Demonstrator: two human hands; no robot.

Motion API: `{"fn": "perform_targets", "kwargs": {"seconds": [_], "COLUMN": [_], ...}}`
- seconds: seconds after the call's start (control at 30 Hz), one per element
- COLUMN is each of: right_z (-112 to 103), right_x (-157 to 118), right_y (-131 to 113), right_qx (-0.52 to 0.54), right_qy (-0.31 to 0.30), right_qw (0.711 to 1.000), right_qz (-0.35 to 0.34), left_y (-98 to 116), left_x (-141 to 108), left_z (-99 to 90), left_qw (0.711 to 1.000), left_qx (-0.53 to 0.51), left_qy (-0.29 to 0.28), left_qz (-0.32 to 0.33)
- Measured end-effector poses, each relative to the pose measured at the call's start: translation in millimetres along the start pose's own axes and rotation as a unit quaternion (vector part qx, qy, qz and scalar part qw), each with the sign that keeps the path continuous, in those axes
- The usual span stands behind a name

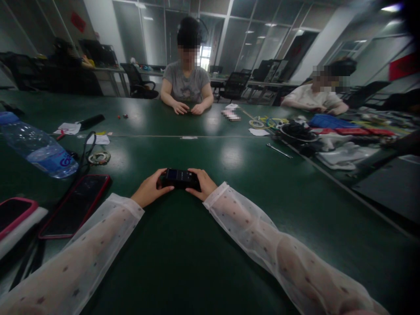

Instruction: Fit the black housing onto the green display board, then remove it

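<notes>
A small black box-shaped device (181, 178) with a dark screen and a few small markings rests on the green table in front of me. My left hand (151, 187) grips its left end, thumb along the near side and fingers behind. At the opposite end, my right hand (202, 183) is closed on it in the same way. Sheer white sleeves with dark stars cover both forearms. The device's exact kind cannot be made out. Left of my left forearm lies a phone (77, 205) in a red case.
A tilted water bottle (46, 151), a beaded bracelet (99, 158) and a pink-edged phone (15, 212) are at the left. Cables (262, 122), a metal wrench-like tool (279, 150) and a heap with white gloves (341, 151) lie right. Two people sit across the green table (157, 245).
</notes>
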State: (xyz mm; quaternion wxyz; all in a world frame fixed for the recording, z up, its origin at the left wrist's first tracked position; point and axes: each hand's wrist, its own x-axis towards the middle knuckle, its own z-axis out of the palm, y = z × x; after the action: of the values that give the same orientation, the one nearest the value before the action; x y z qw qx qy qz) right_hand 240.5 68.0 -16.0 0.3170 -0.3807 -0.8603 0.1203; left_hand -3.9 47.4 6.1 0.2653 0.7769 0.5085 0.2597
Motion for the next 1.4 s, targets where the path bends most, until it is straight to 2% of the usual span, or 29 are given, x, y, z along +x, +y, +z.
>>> {"fn": "perform_targets", "kwargs": {"seconds": [0.1,0.33,0.63,0.73,0.9,1.0,1.4], "right_z": [-1.4,-3.2,-6.1,-8.9,-13.9,-14.6,-1.8], "right_x": [0.2,0.7,1.7,1.2,0.5,0.9,-1.6], "right_y": [-0.5,3.8,3.0,-3.1,-11.5,-6.6,23.9], "right_qx": [0.000,0.074,0.125,0.138,0.099,0.072,0.020], "right_qy": [0.008,0.005,0.003,0.051,0.241,0.308,0.277], "right_qw": [1.000,0.995,0.986,0.984,0.962,0.943,0.931], "right_qz": [-0.001,0.073,0.108,0.101,0.083,0.107,0.238], "left_y": [0.2,-0.4,0.4,-2.1,-1.4,1.5,2.2], "left_x": [0.1,0.3,0.1,1.1,1.3,0.5,-0.4], "left_z": [-0.3,0.1,0.3,1.6,1.1,-0.6,-2.0], "left_qw": [1.000,1.000,1.000,1.000,1.000,1.000,0.999], "left_qx": [0.002,-0.006,-0.015,-0.010,-0.019,-0.029,-0.039], "left_qy": [0.004,0.002,0.002,0.004,-0.005,-0.009,-0.013], "left_qz": [0.003,0.004,0.000,-0.010,-0.003,-0.001,-0.002]}}
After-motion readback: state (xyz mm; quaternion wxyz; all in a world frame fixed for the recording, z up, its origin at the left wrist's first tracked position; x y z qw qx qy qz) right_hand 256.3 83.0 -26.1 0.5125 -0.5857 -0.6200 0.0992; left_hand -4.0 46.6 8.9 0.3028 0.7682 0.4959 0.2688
